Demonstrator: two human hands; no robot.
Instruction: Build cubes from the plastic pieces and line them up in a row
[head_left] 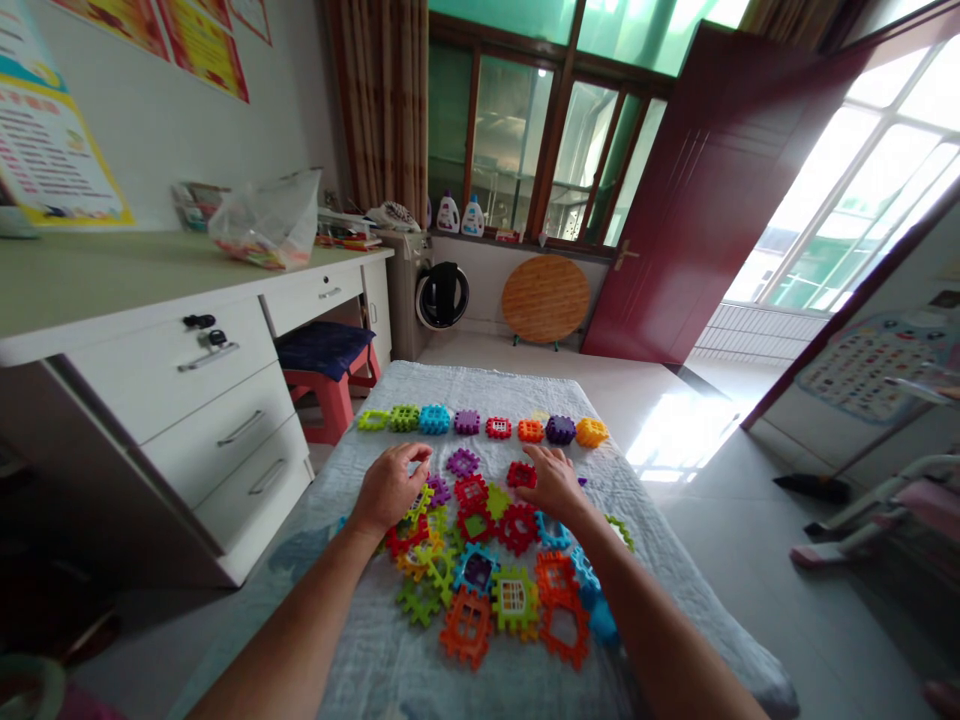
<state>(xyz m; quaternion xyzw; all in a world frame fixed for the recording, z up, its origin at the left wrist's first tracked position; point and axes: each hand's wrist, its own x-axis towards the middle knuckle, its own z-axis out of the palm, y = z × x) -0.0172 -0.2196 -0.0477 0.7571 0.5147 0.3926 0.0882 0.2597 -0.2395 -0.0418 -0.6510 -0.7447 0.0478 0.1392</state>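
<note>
My left hand (pixel 393 486) hovers at the left edge of a pile of notched plastic building tiles, fingers loosely curved and thumb apart, with nothing visible in it. Close by are a purple tile (pixel 438 491) and a yellow-green one partly under the hand. My right hand (pixel 555 482) is over the pile's right side, fingers apart, beside a red tile (pixel 521 475); whether it touches that tile I cannot tell. Between the hands lie a purple tile (pixel 463 462) and a red window tile (pixel 471 491). Nearer me are an orange window tile (pixel 466 626) and a green one (pixel 514 598).
Beyond the hands, several tile stacks stand in a row, from green (pixel 405 418) to purple (pixel 561 430) and yellow (pixel 592 432). A grey-blue cloth (pixel 480 385) covers the table. Left is a white desk (pixel 135 270) with a plastic bag (pixel 270 220); a red stool (pixel 330 385) stands beside it.
</note>
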